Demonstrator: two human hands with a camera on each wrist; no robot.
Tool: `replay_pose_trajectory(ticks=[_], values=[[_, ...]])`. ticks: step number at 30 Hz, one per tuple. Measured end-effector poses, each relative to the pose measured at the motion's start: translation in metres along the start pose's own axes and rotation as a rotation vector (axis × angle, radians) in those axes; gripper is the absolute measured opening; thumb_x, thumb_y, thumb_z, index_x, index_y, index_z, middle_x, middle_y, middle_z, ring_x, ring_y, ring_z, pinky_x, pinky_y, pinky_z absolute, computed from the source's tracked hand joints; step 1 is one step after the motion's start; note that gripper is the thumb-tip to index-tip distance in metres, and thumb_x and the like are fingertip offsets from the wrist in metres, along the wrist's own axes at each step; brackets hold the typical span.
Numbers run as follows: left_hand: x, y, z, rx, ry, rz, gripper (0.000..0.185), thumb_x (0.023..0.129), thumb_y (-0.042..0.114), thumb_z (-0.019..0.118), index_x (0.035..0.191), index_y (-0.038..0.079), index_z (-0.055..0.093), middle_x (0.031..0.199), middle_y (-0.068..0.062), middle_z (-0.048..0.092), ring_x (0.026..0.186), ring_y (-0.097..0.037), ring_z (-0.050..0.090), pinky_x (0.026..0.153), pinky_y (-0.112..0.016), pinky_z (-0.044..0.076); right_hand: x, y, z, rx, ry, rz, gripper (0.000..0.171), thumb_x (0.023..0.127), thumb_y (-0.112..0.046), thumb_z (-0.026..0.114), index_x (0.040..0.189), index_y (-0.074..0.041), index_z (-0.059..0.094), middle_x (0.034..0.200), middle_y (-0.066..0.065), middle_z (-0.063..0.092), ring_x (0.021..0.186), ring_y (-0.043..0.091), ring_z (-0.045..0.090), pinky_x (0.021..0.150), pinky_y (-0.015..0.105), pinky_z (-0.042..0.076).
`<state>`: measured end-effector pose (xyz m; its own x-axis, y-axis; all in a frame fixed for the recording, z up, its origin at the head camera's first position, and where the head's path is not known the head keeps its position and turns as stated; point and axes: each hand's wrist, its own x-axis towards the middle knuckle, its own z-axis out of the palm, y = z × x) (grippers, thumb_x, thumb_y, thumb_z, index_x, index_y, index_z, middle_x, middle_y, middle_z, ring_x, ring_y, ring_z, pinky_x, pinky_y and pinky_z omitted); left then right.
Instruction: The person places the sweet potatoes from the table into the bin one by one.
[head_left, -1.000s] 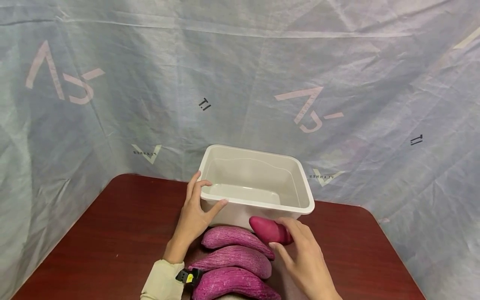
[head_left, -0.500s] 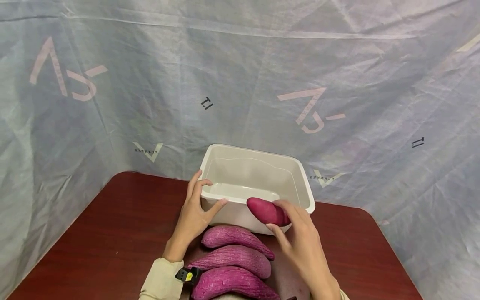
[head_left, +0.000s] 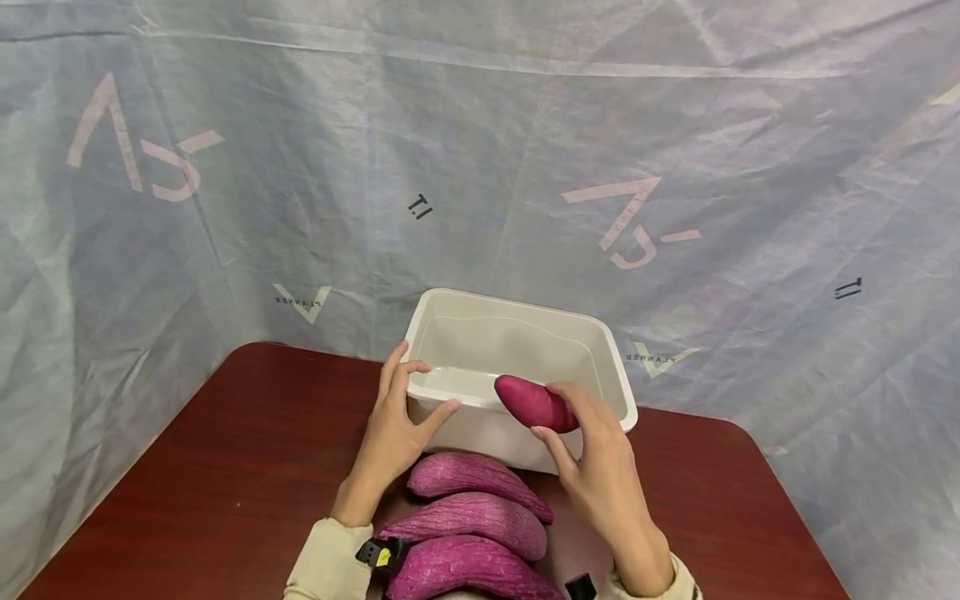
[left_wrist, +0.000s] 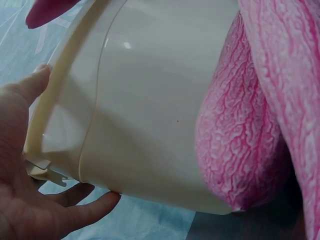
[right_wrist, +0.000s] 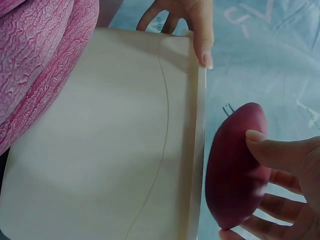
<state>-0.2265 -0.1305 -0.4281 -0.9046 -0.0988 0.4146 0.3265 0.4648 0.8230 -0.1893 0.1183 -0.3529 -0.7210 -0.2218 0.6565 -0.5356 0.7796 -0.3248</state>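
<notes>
Where the tub (head_left: 480,429) stands, cloth (head_left: 480,150) backs the table (head_left: 712,500).

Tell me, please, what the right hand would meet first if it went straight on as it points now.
Beyond the dark pink sweet potato in its fingers, the right hand would probably meet the white bin, though the hand's height against the rim is unclear.

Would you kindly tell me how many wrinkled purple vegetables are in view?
3: the farthest vegetable beside the cream rectangular plastic bin, the middle vegetable, the nearest vegetable; others may be hidden.
</notes>
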Motion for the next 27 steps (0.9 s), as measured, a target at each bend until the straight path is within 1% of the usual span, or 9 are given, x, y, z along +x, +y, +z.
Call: replay_pose_trajectory(ticks=[5, 9, 12, 16, 19, 24, 27], values=[[0.001, -0.001, 0.000, -0.007, 0.007, 0.014, 0.058, 0.087, 0.044, 0.078, 0.130, 0.020, 0.048, 0.169, 0.001, 0.015, 0.150, -0.033, 0.034, 0.104, -0.062, 0.044, 0.010, 0.002, 0.006, 0.024, 0.018, -0.033, 0.049, 0.082, -0.015, 0.084, 0.126, -0.013, 0.062, 0.119, 0.005, 0.067, 0.105, 0.023, 0.061, 0.088, 0.039, 0.046], [0.000, -0.001, 0.000, -0.004, 0.009, 0.021, 0.057, 0.087, 0.043, 0.078, 0.130, 0.020, 0.048, 0.169, 0.001, 0.016, 0.150, -0.032, 0.035, 0.104, -0.061, 0.044, 0.015, 0.005, 0.011, 0.029, 0.024, -0.036, 0.049, 0.081, -0.016, 0.085, 0.125, -0.012, 0.063, 0.120, 0.006, 0.067, 0.106, 0.026, 0.062, 0.090, 0.041, 0.046], [0.000, -0.003, 0.000, -0.007, 0.022, 0.028, 0.057, 0.086, 0.041, 0.079, 0.129, 0.019, 0.049, 0.168, 0.000, 0.018, 0.149, -0.032, 0.035, 0.106, -0.060, 0.043, 0.019, 0.007, 0.015, 0.044, 0.029, -0.034, 0.050, 0.080, -0.015, 0.085, 0.125, -0.009, 0.063, 0.119, 0.008, 0.068, 0.105, 0.028, 0.062, 0.092, 0.040, 0.045], [-0.001, -0.003, 0.000, -0.019, 0.035, 0.042, 0.055, 0.086, 0.038, 0.080, 0.127, 0.019, 0.049, 0.168, -0.003, 0.019, 0.150, -0.033, 0.034, 0.109, -0.060, 0.041, 0.024, 0.012, 0.020, 0.063, 0.037, -0.024, 0.050, 0.080, -0.013, 0.085, 0.125, -0.007, 0.063, 0.118, 0.009, 0.069, 0.102, 0.027, 0.062, 0.091, 0.035, 0.042], [-0.001, -0.004, 0.000, -0.023, 0.033, 0.037, 0.054, 0.086, 0.037, 0.081, 0.126, 0.021, 0.049, 0.168, -0.004, 0.018, 0.150, -0.034, 0.033, 0.110, -0.060, 0.040, 0.026, 0.015, 0.025, 0.070, 0.039, -0.020, 0.049, 0.080, -0.013, 0.085, 0.124, -0.007, 0.063, 0.118, 0.010, 0.069, 0.102, 0.027, 0.062, 0.090, 0.035, 0.042], [-0.001, -0.003, 0.000, -0.027, 0.019, 0.023, 0.054, 0.086, 0.037, 0.080, 0.128, 0.021, 0.048, 0.168, -0.002, 0.017, 0.150, -0.034, 0.035, 0.107, -0.060, 0.042, 0.030, 0.020, 0.031, 0.066, 0.031, 0.005, 0.048, 0.081, -0.013, 0.084, 0.124, -0.007, 0.064, 0.117, 0.011, 0.069, 0.102, 0.030, 0.061, 0.089, 0.039, 0.044], [0.000, -0.002, 0.000, -0.033, 0.016, 0.023, 0.055, 0.086, 0.037, 0.080, 0.128, 0.019, 0.049, 0.168, -0.002, 0.017, 0.150, -0.034, 0.034, 0.107, -0.060, 0.042, 0.032, 0.022, 0.035, 0.073, 0.027, 0.027, 0.048, 0.082, -0.013, 0.084, 0.125, -0.007, 0.063, 0.118, 0.011, 0.069, 0.104, 0.031, 0.061, 0.090, 0.042, 0.044]])
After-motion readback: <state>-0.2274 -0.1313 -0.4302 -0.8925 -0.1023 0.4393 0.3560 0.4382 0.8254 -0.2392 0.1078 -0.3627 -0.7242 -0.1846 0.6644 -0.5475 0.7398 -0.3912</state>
